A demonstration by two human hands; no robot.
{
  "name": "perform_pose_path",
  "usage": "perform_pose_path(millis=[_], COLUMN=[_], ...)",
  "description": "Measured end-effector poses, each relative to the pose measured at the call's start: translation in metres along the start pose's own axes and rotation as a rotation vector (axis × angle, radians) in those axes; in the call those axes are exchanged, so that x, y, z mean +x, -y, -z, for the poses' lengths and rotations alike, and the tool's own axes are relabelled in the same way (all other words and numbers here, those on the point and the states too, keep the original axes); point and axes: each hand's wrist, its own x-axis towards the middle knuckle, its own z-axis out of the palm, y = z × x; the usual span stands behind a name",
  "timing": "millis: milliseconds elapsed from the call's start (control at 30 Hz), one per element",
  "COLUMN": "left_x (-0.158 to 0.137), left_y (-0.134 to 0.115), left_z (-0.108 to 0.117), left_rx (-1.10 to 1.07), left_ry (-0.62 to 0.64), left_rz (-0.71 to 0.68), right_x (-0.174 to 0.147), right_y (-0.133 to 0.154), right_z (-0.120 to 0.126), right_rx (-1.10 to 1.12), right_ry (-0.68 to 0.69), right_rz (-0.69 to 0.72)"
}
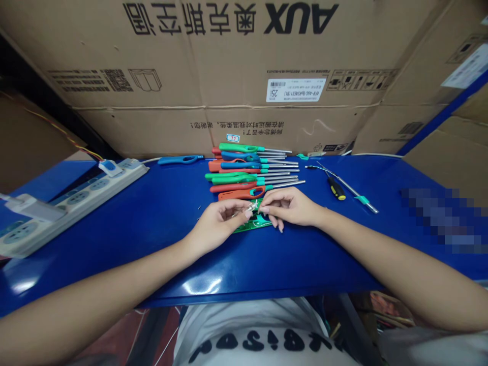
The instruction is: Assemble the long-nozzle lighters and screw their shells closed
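Observation:
My left hand [223,221] is closed, thumb against fingers, on a small silvery part [252,206] whose exact kind I cannot make out. Close beside it, my right hand [292,206] has its thumb and index finger pinched together at the part's right side. Whatever lies between those fingertips is too small to name. Beneath both hands lies an opened green lighter casing [244,227], partly covered by the fingers. Just beyond them, several long-nosed lighters [236,178] in green, red, orange and blue lie in a row, metal nozzles pointing right.
To the right lie a yellow-and-black screwdriver [337,190] and a metal nozzle tube [356,195] with a wire. A blue lighter handle [180,159] rests at the back left. The power strip [114,178] with plugs runs along the left. A cardboard box [236,66] walls off the back.

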Motion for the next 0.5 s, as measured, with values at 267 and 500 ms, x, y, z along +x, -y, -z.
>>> perform_pose_path(millis=[267,500], left_x=[-0.0004,-0.0004], left_y=[-0.0009,-0.0021], left_z=[0.0,-0.0011], left_rx=[0.024,0.017], left_ry=[0.013,0.027], left_rz=[0.009,0.0], right_x=[0.0028,0.0002], right_y=[0.0029,0.0047], right_z=[0.004,0.0049], right_rx=[-0.234,-0.282], right_ry=[-0.075,-0.022], right_rz=[0.176,0.172])
